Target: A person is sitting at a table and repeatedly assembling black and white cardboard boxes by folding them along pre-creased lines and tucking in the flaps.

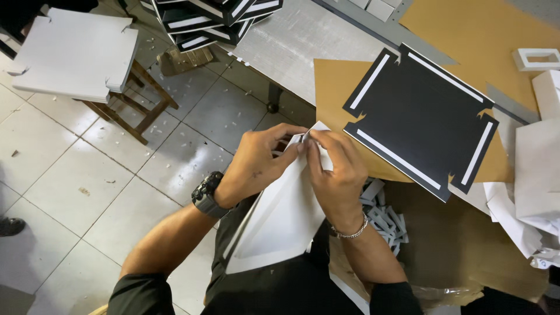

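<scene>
My left hand (256, 163) and my right hand (335, 169) both pinch the top corner of a white die-cut card sheet (280, 224) held upright over my lap. The fingertips of both hands meet at that corner. A watch sits on my left wrist and a chain bracelet on my right. Just right of my hands a flat black box blank with white strips (423, 119) lies on brown cardboard (335, 87) at the table's edge.
A stack of white sheets (73, 52) rests on a wooden stool (137, 108) at upper left. Black-and-white blanks (213, 20) are piled at the top. White offcut strips (385, 219) fill a box by my right forearm. Loose white paper (534, 186) lies at right.
</scene>
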